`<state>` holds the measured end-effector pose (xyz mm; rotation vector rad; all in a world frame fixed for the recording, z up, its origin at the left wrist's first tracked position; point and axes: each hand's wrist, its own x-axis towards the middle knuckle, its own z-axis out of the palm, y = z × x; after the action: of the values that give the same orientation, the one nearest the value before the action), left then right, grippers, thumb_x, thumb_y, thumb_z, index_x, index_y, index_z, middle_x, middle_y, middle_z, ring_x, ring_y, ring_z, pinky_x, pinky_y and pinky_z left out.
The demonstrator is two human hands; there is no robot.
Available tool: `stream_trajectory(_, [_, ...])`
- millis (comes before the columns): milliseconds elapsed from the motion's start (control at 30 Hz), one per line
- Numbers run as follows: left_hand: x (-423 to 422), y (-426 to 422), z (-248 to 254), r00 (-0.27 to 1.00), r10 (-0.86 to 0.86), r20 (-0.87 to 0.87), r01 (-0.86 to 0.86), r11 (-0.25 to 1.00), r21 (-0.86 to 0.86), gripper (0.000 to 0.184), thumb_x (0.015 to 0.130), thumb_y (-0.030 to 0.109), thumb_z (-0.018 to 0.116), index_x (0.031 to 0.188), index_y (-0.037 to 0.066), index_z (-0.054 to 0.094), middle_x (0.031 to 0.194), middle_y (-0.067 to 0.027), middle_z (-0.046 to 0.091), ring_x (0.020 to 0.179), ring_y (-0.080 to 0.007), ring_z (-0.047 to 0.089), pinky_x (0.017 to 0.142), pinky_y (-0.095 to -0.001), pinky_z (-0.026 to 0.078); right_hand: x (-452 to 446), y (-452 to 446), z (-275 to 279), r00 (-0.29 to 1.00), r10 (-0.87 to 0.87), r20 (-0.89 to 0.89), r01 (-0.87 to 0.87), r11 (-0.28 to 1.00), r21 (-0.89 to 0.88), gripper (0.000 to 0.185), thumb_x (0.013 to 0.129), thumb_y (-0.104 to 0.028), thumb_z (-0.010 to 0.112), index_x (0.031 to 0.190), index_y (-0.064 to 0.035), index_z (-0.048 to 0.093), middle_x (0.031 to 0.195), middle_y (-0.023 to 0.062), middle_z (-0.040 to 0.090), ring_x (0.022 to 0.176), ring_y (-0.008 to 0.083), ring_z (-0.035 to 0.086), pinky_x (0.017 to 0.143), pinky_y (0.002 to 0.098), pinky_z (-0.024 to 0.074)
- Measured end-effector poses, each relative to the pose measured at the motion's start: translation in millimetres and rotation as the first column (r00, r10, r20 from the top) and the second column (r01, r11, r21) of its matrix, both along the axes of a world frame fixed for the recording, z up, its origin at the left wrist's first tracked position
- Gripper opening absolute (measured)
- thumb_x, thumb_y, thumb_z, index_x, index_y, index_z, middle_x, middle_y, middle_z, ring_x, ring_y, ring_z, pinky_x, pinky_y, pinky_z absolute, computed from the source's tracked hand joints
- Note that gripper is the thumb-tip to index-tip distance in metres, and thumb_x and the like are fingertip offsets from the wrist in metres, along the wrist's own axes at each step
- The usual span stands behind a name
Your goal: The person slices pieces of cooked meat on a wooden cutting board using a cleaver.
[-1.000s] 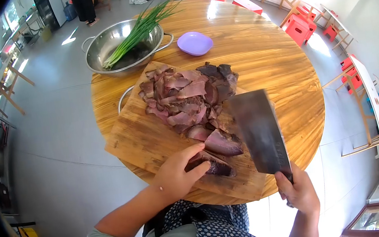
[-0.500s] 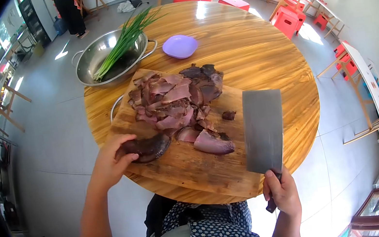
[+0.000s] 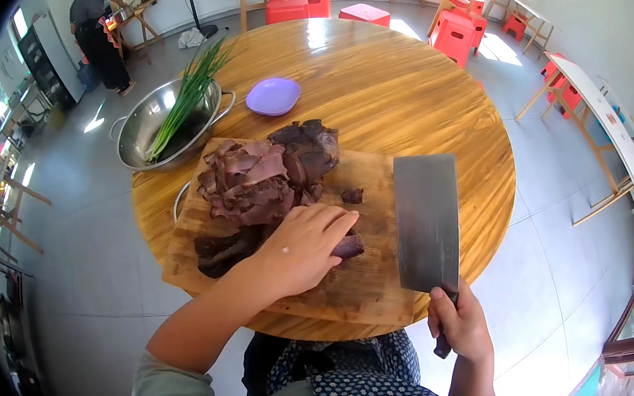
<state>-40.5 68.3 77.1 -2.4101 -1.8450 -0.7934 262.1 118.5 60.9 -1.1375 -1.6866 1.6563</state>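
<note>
Head view: the left hand (image 3: 302, 249) is laid palm down over the near half of the cutting board (image 3: 356, 294), its fingers slightly bent and pointed toward the board's right edge; by it a cut piece of meat (image 3: 350, 247) is mostly covered, one end being seen by the fingertips, and whether that piece is pinched or merely pressed cannot be told; by the right hand (image 3: 461, 326) the handle of a cleaver (image 3: 429, 222) is gripped, the broad blade being held at the board's right edge, apart from the left hand.

A dark chunk of meat (image 3: 225, 251) is seen toward the board's left corner, partly hidden by the left wrist; beyond the left hand a heap of sliced meat (image 3: 244, 178) is piled, with darker slices (image 3: 310, 148) against its right side; a small scrap (image 3: 352, 196) is seen between them and the blade.

The board is set at the near edge of the table (image 3: 407, 86); by the table's far left edge a metal bowl (image 3: 131, 150) is placed, with green onions (image 3: 192, 102) leaned in it; a purple plate (image 3: 273, 96) is set just beside; beyond the far edge red stools (image 3: 286, 10) are seen.
</note>
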Motion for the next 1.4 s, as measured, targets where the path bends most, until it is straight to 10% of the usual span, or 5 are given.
stream_trajectory(167, [3.9, 40.7, 13.1, 0.982, -0.118, -0.15, 0.012, 0.823, -0.568, 0.05, 0.085, 0.017, 0.079, 0.131, 0.01, 0.06, 0.126, -0.0134, 0.056, 0.12, -0.0326, 0.056, 0.1, -0.0442, 0.041, 20.1, -9.6, 6.0, 0.999, -0.033, 0.012, 0.033, 0.999, 0.017, 0.02, 0.107, -0.014, 0.051, 0.116, 0.0037, 0.053, 0.063, 0.0025, 0.052, 0.048, 0.0097, 0.049, 0.045, 0.0244, 0.0411])
stream_trajectory(433, [-7.5, -1.3, 17.9, 0.927, 0.066, 0.369, 0.023, 0.973, -0.231, 0.04, 0.085, 0.008, 0.08, 0.116, 0.005, 0.056, 0.118, -0.0107, 0.053, 0.113, -0.0305, 0.058, 0.097, -0.0396, 0.049, 35.1, -3.1, -6.2, 0.997, -0.044, -0.066, 0.043, 0.999, -0.018, 0.024, 0.106, -0.014, 0.055, 0.122, 0.0052, 0.055, 0.067, 0.0015, 0.055, 0.052, 0.0081, 0.052, 0.046, 0.0244, 0.0414])
stream_trajectory(500, [-7.4, -13.5, -7.8, 0.637, 0.159, 0.755, -0.011, 0.98, -0.197, 0.041, 0.084, 0.001, 0.079, 0.114, 0.004, 0.051, 0.118, -0.0101, 0.053, 0.113, -0.0266, 0.06, 0.095, -0.0362, 0.052, 30.6, -2.3, -5.2, 0.997, -0.04, -0.071, 0.039, 0.999, -0.019, 0.025, 0.106, -0.015, 0.056, 0.12, 0.0053, 0.056, 0.066, 0.0013, 0.055, 0.051, 0.0083, 0.052, 0.046, 0.0246, 0.0412])
stream_trajectory(1100, [5.9, -79.7, -62.3, 0.923, -0.17, 0.345, 0.146, 0.985, 0.093, 0.035, 0.082, -0.001, 0.08, 0.106, 0.003, 0.055, 0.121, -0.0165, 0.052, 0.123, -0.0402, 0.061, 0.1, -0.0457, 0.054, 7.4, -2.2, 52.8, 0.785, 0.124, 0.607, -0.356, 0.892, 0.278, 0.025, 0.099, -0.025, 0.067, 0.1, -0.0009, 0.059, 0.071, 0.0189, 0.066, 0.066, 0.035, 0.068, 0.059, 0.0403, 0.052])
stream_trajectory(1400, [27.0, -79.4, -65.7, 0.947, 0.095, 0.307, -0.158, 0.97, 0.186, 0.038, 0.08, 0.007, 0.082, 0.113, -0.003, 0.066, 0.116, -0.018, 0.063, 0.105, -0.0383, 0.065, 0.09, -0.0442, 0.056, -16.1, -9.9, 78.2, 0.595, 0.166, 0.787, -0.711, 0.565, 0.418, 0.018, 0.091, -0.016, 0.071, 0.088, -0.0053, 0.057, 0.074, 0.0107, 0.063, 0.065, 0.0311, 0.065, 0.057, 0.0428, 0.0513])
